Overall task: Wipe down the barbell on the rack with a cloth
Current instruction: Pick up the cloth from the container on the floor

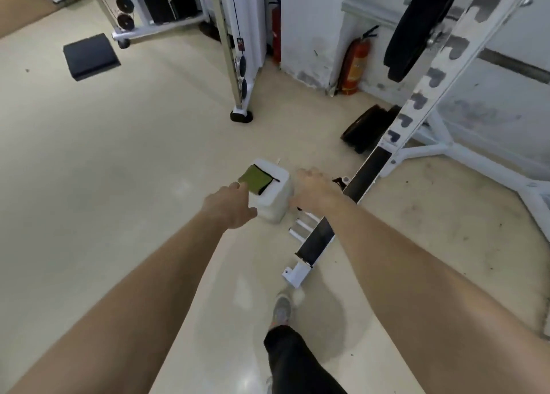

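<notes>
Left grip is spread loose, fingertips right at the edge of the green cloth lying on a white box on the floor. Right grip is just beside the box, can't tell how its fingers sit. Barbell is up on the rack, well apart.

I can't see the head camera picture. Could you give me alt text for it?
Seen from above, a person's left hand reaches the green cloth lying on a white container on the gym floor, the right hand beside the container. To the right, a barbell with a black plate rests on a white rack.
</notes>
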### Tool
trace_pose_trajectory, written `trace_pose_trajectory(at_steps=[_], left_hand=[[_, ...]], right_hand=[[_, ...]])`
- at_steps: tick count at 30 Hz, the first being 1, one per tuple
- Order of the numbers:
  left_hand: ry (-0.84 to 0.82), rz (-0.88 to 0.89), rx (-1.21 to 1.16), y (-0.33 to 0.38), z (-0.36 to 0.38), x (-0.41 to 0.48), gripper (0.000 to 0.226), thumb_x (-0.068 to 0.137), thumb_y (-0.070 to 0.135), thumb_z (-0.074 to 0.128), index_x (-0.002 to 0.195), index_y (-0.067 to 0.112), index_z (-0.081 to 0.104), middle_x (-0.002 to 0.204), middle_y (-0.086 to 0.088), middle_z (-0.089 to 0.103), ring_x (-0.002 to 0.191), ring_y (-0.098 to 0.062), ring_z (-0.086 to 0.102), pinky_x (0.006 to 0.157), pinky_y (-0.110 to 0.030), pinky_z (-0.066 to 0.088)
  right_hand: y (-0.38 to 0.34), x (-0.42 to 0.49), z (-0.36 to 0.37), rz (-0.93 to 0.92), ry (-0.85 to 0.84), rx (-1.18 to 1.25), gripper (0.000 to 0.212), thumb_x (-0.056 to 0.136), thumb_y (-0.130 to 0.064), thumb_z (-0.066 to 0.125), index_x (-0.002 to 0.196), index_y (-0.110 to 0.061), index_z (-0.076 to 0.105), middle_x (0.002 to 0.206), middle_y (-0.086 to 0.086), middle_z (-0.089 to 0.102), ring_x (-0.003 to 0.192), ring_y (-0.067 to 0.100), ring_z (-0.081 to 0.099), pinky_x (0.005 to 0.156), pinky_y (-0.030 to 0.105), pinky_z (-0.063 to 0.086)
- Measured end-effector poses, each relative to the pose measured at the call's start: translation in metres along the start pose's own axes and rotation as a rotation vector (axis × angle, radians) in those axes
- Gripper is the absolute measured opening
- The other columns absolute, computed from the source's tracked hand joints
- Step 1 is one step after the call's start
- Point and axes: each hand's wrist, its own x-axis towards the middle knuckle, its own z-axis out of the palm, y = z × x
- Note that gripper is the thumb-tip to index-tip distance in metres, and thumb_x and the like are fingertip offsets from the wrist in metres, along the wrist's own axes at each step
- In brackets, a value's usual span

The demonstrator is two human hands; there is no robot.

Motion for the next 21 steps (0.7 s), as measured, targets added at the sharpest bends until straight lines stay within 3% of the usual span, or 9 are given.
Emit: trace_pose_trajectory(at_steps=[6, 11, 15, 21], left_hand=[[-0.048, -0.069, -0.083, -0.048, 0.037, 0.137, 0.063, 0.093, 0.045, 0.054, 0.147, 0.02, 0.032, 0.138, -0.004, 0.049, 0.122, -0.026, 0.051, 0.09, -0.044, 0.05], [-0.119, -0.113, -0.16, -0.078, 0.111, 0.266, 0.057, 0.094, 0.041, 0.054, 0.144, 0.02, 0.037, 0.134, -0.003, 0.053, 0.12, -0.025, 0.052, 0.089, -0.042, 0.049], [-0.156, -0.131, -0.311, -0.092, 0.187, 0.389, 0.057, 0.091, 0.04, 0.057, 0.143, 0.022, 0.041, 0.136, -0.005, 0.053, 0.124, -0.027, 0.05, 0.096, -0.046, 0.048], [-0.045, -0.036, -0.325, -0.097, 0.31, 0.545, 0.031, 0.09, 0.029, 0.059, 0.118, 0.017, 0.055, 0.113, -0.005, 0.055, 0.108, -0.029, 0.05, 0.073, -0.037, 0.046]], right_hand=[[-0.001, 0.156, 0.058, 0.015, -0.136, 0.11, 0.069, 0.09, -0.047, 0.06, 0.143, -0.012, 0.034, 0.135, 0.014, 0.043, 0.122, 0.034, 0.045, 0.096, 0.049, 0.046], [0.019, 0.281, 0.133, 0.126, -0.188, 0.251, 0.057, 0.089, -0.041, 0.058, 0.135, -0.013, 0.041, 0.129, 0.012, 0.048, 0.111, 0.029, 0.051, 0.091, 0.047, 0.05], [0.036, 0.381, 0.21, 0.184, -0.207, 0.328, 0.072, 0.092, -0.042, 0.059, 0.151, -0.013, 0.028, 0.144, 0.012, 0.041, 0.125, 0.03, 0.046, 0.099, 0.046, 0.046], [0.061, 0.508, 0.339, 0.324, -0.203, 0.543, 0.068, 0.094, -0.036, 0.059, 0.152, -0.016, 0.031, 0.144, 0.009, 0.047, 0.125, 0.028, 0.05, 0.101, 0.044, 0.045]])
